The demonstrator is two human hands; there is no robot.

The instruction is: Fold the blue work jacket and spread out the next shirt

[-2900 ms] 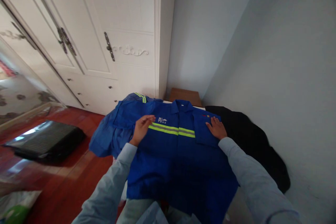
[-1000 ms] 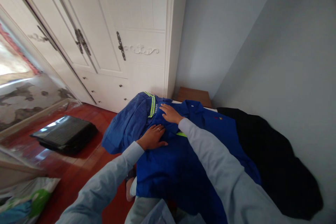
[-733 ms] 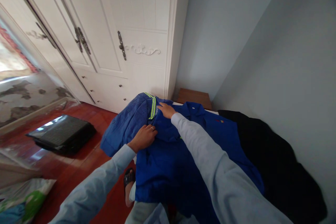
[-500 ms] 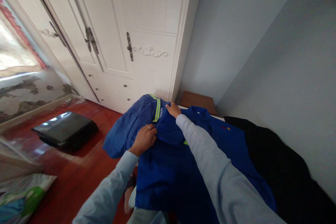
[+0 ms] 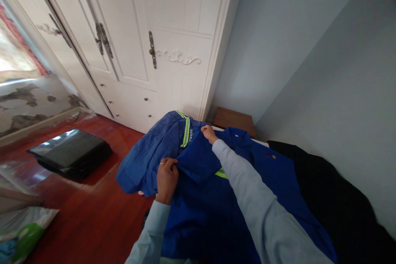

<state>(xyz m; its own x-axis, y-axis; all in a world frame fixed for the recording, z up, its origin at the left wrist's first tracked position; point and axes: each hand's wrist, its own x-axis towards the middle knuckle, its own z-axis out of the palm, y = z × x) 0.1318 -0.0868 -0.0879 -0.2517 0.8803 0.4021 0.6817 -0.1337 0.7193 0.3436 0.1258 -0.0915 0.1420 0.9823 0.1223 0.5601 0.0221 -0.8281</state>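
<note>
A blue work jacket (image 5: 201, 206) lies spread out in front of me, its collar at the far side and a yellow-green reflective strip showing in the middle. My left hand (image 5: 167, 177) pinches the near corner of a folded-over part of it, perhaps a sleeve. Farther off, my right hand (image 5: 209, 133) grips the far edge of the same folded part, so the cloth stretches between both hands. To the left lies a second, lighter blue garment (image 5: 151, 152) with yellow-green reflective strips, bunched up and touching the jacket.
Behind stands a white wardrobe (image 5: 182, 16), with a small brown wooden stand (image 5: 234, 120) beside it. Black cloth (image 5: 334, 198) lies at the right against the grey wall. A black plastic-wrapped package (image 5: 71, 152) and a green-and-white bag (image 5: 27, 231) rest on the red floor.
My left hand has moved left and slightly nearer, drawing the fold's corner out. My right hand keeps its hold on the far edge. More of the reflective strip shows, and the view has shifted slightly.
</note>
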